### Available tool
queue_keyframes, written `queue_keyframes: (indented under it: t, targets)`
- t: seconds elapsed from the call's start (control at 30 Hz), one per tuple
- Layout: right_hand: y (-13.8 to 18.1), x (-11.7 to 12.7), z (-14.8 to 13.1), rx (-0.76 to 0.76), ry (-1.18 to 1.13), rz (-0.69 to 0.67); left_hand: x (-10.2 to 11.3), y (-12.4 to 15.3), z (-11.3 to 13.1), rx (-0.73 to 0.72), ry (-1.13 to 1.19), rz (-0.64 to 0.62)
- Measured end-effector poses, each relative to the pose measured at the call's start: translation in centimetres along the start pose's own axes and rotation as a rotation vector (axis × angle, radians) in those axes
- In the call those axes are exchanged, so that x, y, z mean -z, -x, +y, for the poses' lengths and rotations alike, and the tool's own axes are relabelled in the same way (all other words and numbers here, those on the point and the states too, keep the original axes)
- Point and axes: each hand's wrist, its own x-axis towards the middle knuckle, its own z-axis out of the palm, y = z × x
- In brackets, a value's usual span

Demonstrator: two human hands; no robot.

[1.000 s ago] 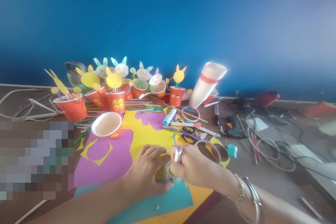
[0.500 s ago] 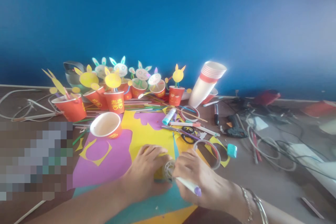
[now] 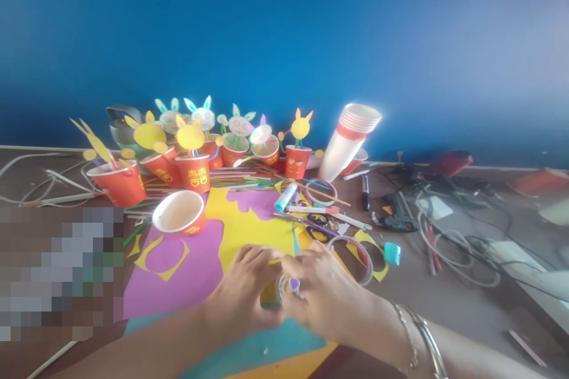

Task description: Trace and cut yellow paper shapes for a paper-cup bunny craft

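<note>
My left hand (image 3: 249,281) is curled over a small clear ring that looks like a tape roll (image 3: 281,288), holding it down on yellow paper (image 3: 268,294). My right hand (image 3: 317,290) is closed around a marker, whose purple end (image 3: 294,285) points up toward me. The marker's tip and most of its barrel are hidden behind my fingers. Both hands meet around the ring, above a teal sheet (image 3: 267,337). A yellow scrap with a round hole (image 3: 181,263) lies to the left on a purple sheet (image 3: 178,284).
Red paper cups with paper rabbit faces (image 3: 191,137) line the back. Nearer stands another paper cup (image 3: 194,226). A leaning cup stack (image 3: 340,157), scissors (image 3: 317,226), a glue stick (image 3: 287,196), a glue gun (image 3: 398,216) and cables (image 3: 462,266) lie to the right.
My right hand has moved slightly left and up, closer to my left hand. The marker has turned from pointing right to standing end-on toward me. My left hand stays in place.
</note>
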Motion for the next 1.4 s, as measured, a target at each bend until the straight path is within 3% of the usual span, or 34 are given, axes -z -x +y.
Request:
queue_keyframes:
  t: [0.17,0.3,0.4,0.57,0.7,0.83,0.93,1.4]
  targets:
    - [-0.5,0.0,1.2,-0.252,-0.355,-0.102,-0.1,-0.1,-0.2,0.015,-0.007,-0.024]
    - [0.2,-1.0,1.8,-0.377,-0.715,-0.059,-0.1,-0.1,-0.2,0.008,-0.003,-0.011]
    - [0.6,-1.2,2.3,-0.462,-0.936,0.031,-0.1,-0.1,-0.2,0.007,-0.004,0.002]
    - [0.5,-0.8,3.2,-0.486,-1.095,0.342,0.1,0.0,0.0,0.008,0.023,-0.008]
    - [0.4,-2.1,3.3,-0.417,-1.067,0.391,0.5,0.0,0.1,0.062,0.117,0.013]
    - [0.4,-3.5,3.2,-0.221,-0.740,0.412,1.5,-0.3,-0.3,0.206,0.235,0.086]
    - [0.2,-3.9,3.3,-0.158,-0.572,0.417,2.4,-0.7,-1.0,0.254,0.225,0.105]
    - [0.0,-4.1,3.8,-0.115,-0.511,0.453,4.9,-2.8,-2.8,0.250,0.253,-0.175]
